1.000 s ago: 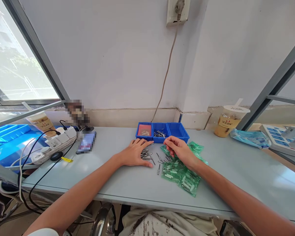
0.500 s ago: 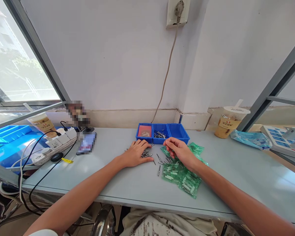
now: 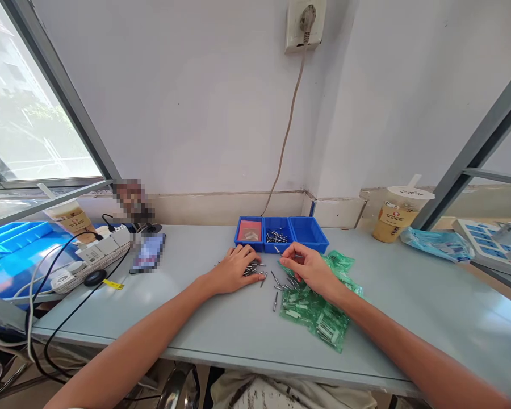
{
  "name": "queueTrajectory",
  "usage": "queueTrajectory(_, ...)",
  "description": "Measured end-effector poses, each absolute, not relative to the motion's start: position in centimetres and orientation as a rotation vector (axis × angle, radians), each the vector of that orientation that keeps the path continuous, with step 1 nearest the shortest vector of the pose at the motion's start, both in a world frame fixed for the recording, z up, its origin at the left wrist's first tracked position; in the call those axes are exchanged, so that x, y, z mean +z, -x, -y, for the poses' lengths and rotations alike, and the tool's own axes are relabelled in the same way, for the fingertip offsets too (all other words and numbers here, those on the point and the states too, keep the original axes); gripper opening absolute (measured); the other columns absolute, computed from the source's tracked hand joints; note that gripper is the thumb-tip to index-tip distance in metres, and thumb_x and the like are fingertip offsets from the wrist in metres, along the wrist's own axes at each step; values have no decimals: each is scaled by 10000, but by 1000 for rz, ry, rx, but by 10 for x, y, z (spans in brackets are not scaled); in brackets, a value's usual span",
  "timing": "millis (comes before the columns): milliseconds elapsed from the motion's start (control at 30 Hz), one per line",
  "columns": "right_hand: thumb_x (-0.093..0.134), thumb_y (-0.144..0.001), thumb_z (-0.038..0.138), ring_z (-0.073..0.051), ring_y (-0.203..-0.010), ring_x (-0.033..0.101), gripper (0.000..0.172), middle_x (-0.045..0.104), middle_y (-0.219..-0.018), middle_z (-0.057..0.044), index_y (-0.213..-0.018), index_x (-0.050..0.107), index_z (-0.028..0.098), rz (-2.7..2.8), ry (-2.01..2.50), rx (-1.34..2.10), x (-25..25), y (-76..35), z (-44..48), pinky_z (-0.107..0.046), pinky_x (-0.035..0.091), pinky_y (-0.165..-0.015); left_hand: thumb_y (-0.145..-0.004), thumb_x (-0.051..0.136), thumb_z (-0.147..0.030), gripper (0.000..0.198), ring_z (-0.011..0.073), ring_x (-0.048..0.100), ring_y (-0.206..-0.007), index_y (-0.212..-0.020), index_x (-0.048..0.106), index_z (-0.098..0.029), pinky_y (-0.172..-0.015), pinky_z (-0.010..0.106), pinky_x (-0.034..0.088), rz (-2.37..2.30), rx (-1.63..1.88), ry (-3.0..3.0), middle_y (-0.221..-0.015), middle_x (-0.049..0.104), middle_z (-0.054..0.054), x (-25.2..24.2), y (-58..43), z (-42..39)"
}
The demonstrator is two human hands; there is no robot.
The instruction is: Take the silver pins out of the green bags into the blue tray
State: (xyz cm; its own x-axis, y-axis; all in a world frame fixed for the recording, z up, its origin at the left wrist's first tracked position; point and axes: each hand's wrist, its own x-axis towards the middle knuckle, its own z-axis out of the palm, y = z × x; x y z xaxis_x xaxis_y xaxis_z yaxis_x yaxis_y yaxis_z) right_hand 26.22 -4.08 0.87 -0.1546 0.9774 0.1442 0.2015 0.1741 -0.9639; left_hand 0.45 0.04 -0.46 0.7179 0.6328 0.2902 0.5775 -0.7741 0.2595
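Observation:
My left hand (image 3: 234,268) lies flat on the grey table (image 3: 196,318), fingers spread over a scatter of small metal pins (image 3: 255,268). My right hand (image 3: 306,266) is curled just right of it, its fingertips pinched on one thin metal pin that points left. Under and beside that hand lies a heap of green plastic bags (image 3: 319,309) with white parts inside. Behind both hands sits a blue three-compartment tray (image 3: 309,232); its left cell holds a red pad and its middle cell holds pins (image 3: 276,236).
A cup with a lid and straw (image 3: 398,215) and a blue packet (image 3: 436,241) stand at the back right. On the left are a phone (image 3: 148,253), a white power strip (image 3: 89,255) with black cables, another cup (image 3: 70,216) and a blue bin (image 3: 12,255).
My left hand has slid slightly back toward me over the pins. My right hand has turned and lowered a little, still pinching a pin.

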Motion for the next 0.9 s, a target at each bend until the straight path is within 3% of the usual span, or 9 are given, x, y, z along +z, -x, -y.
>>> queueTrajectory(267,722,-844,576,-101,-494,435,366,505,-698,52,-823,601,231,1479,1179,1119,14,-262,43,-261,390,-468,-998,584,-609,443,268,550,-1127,-1250,612,-247,-964,405,411,-986,533,-2771,-1204,615,68,-3,0,-3)
queueTrajectory(500,640,-900,571,-92,-510,455,357,540,-747,33,-876,657,214,1469,1167,1208,15,-260,45,-250,398,-479,-998,574,-618,446,271,555,-1110,-1223,615,-235,-957,410,415,-1034,520,-2759,-1199,610,77,-5,0,-3)
queueTrajectory(767,738,-839,586,-108,-529,455,386,535,-755,32,-853,598,226,1607,1176,1047,10,-261,44,-243,385,-424,-1004,572,-606,398,254,557,-1050,-1147,609,-237,-927,397,418,-1025,539,-2707,-1139,619,57,-8,-1,-6)
queueTrajectory(900,693,-868,634,-96,-475,403,421,455,-648,63,-832,583,230,1519,1157,1173,9,-260,45,-240,407,-414,-1017,567,-578,363,247,557,-1021,-1118,607,-231,-911,387,421,-1005,540,-2704,-1103,619,57,-8,-1,-6)
